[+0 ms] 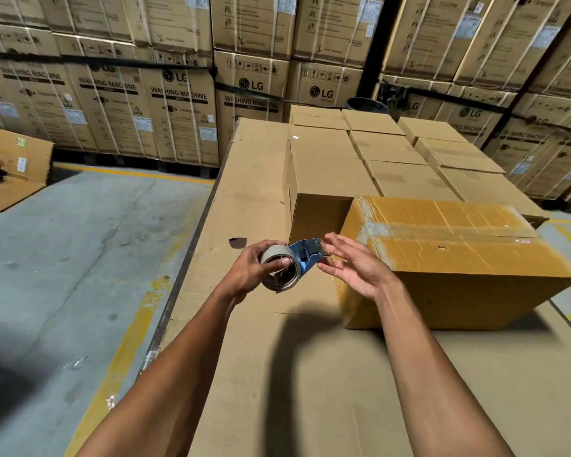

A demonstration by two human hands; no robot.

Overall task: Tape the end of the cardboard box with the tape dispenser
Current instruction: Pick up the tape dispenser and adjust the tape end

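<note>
A yellowish cardboard box point(449, 255) lies on a cardboard-covered work surface point(304, 384), old tape strips running across its top. Its near left end faces me. My left hand point(254, 268) grips a blue tape dispenser point(307, 253) by its roll of brownish tape point(279, 270), held in the air just left of the box's end. My right hand point(353, 267) hovers with fingers spread beside the dispenser's blue front end, fingertips close to it, holding nothing that I can see.
Several closed cardboard boxes point(389, 153) stand in rows behind the yellowish box, one with an open end point(317, 216). Tall stacks of washing machine cartons point(178, 103) line the back. Concrete floor with yellow lines point(80, 258) lies left of the surface's edge.
</note>
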